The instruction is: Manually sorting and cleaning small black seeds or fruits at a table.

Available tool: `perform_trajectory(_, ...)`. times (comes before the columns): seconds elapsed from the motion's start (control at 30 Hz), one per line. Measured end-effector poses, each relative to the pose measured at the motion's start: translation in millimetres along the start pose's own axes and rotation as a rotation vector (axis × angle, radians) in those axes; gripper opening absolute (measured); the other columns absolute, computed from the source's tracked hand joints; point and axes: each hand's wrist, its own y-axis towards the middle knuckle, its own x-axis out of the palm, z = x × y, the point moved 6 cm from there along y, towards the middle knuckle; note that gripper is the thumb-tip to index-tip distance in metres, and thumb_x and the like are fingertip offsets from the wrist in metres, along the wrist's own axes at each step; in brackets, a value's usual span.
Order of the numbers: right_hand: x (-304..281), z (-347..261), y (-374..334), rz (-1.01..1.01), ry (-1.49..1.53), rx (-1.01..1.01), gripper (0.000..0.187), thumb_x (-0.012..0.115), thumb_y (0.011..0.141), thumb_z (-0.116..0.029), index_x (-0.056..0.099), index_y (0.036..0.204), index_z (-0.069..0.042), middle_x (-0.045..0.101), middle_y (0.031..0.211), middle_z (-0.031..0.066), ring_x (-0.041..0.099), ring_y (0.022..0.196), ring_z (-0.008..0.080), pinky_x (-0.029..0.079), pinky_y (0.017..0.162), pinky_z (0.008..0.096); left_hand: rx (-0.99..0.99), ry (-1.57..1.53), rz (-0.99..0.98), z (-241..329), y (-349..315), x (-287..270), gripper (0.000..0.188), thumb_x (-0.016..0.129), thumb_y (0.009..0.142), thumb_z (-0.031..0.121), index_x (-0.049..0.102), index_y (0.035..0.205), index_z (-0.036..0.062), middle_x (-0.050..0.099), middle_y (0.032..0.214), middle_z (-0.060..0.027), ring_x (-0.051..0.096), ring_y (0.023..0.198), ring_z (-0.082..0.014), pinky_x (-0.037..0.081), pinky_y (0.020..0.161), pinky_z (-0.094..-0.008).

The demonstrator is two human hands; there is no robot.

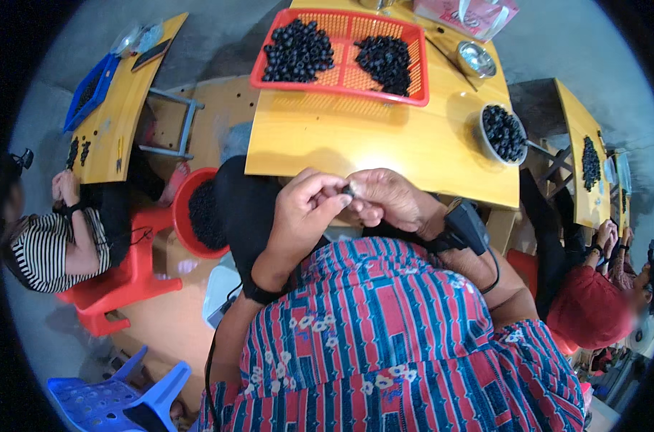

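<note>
Close in front of my body, just off the near edge of the yellow table (327, 144), both hands meet at the fingertips. Between them is a small black ring-like part (348, 191), mostly covered by fingers. My left hand (305, 209) pinches it from the left with thumb and forefinger. From the right, my right hand (392, 198) closes on the same part with its thumb and fingers. A red plastic basket (341, 90) farther back on the table holds two heaps of similar black parts (298, 52). To the right, a clear tub (505, 160) is filled with round black pieces.
A metal bowl (476, 59), a thin dark rod (451, 63) and a pink bag (471, 14) occupy the far right of the table. On the floor at left stands a red basin (197, 241) of black parts, beside a red stool (125, 277). Other people sit at side tables.
</note>
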Motion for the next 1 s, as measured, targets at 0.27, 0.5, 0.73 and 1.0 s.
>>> perform_trajectory(0.27,1,1,-7,0.052,0.132,-0.033,0.029,0.054,0.093,-0.029,0.06,0.086,-0.001,0.051,0.067,-0.0013,0.042,0.052,0.0061,0.034,0.048,0.0196,-0.383,-0.725,-0.03,-35,-13,19,0.02,0.057,0.09,0.009,0.059,0.107,0.0002,0.058,0.084,-0.0006,0.047,0.066,-0.006,0.041,0.061,-0.0215)
perform_trajectory(0.5,5,-20,-13,0.236,-0.167,-0.358,0.019,0.062,0.085,-0.003,0.06,0.104,-0.003,0.051,0.072,-0.0038,0.05,0.063,0.0038,0.044,0.056,0.0188,-0.408,-1.08,-0.066,-44,-17,28,0.025,0.052,0.092,0.011,0.054,0.115,0.0014,0.055,0.09,-0.0009,0.047,0.071,-0.0073,0.041,0.065,-0.0225)
perform_trajectory(0.73,11,-23,-7,0.21,-0.507,-0.487,0.019,0.065,0.082,0.0,0.065,0.101,0.0,0.054,0.081,0.0013,0.057,0.073,0.0091,0.048,0.067,0.0208,-0.489,-1.09,-0.144,-42,-20,34,0.025,0.051,0.094,0.015,0.054,0.114,0.0015,0.051,0.086,0.0031,0.045,0.072,-0.0067,0.04,0.066,-0.0224)
perform_trajectory(1.0,15,-38,-9,0.185,-0.882,-0.519,0.027,0.072,0.074,-0.005,0.066,0.101,-0.004,0.055,0.078,0.0041,0.055,0.07,0.0131,0.046,0.067,0.0245,-0.517,-1.08,-0.155,-56,-23,33,0.018,0.055,0.092,0.016,0.054,0.105,0.0041,0.05,0.082,0.002,0.046,0.071,-0.0077,0.042,0.066,-0.0231)
